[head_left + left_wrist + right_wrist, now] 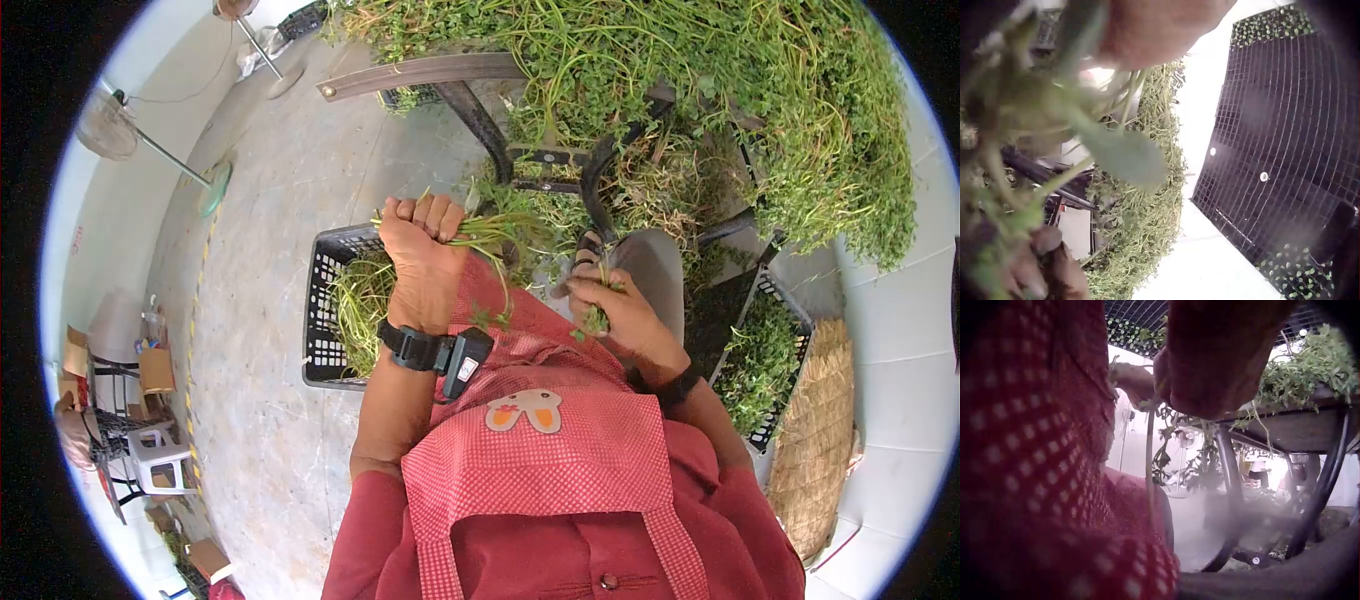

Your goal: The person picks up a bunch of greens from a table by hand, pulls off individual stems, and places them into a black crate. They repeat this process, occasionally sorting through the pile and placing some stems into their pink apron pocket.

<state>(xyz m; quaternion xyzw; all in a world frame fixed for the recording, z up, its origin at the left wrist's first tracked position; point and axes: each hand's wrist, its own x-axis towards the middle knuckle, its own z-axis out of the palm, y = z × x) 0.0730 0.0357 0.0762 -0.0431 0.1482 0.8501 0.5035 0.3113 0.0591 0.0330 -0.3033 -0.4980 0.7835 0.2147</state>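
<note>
Green stems (492,230) stick out of the left hand (425,235), just beyond the left edge of a red checked apron (540,475) worn by a seated person in front of me. The left hand's fingers are curled firmly around the bunch. The right hand (628,318), by the apron's right edge, seems to pinch a small leafy sprig (595,320) between thumb and fingers.

To the left of the apron stands a black crate (322,375) with pale stems lying in it; to its right is a second crate (803,325) of leafy greens. Ahead of the apron, a large heap of greens (700,60) covers a table and hangs past its edge.

I judge the stems thin and tender: too hard a squeeze could bruise them, while a slack one could let the outer strands slide onto the apron or floor. A rough pull might snap the sprig. Tugging at tangled greens could drag the overhanging heap down onto the dry litter (680,180) below.
</note>
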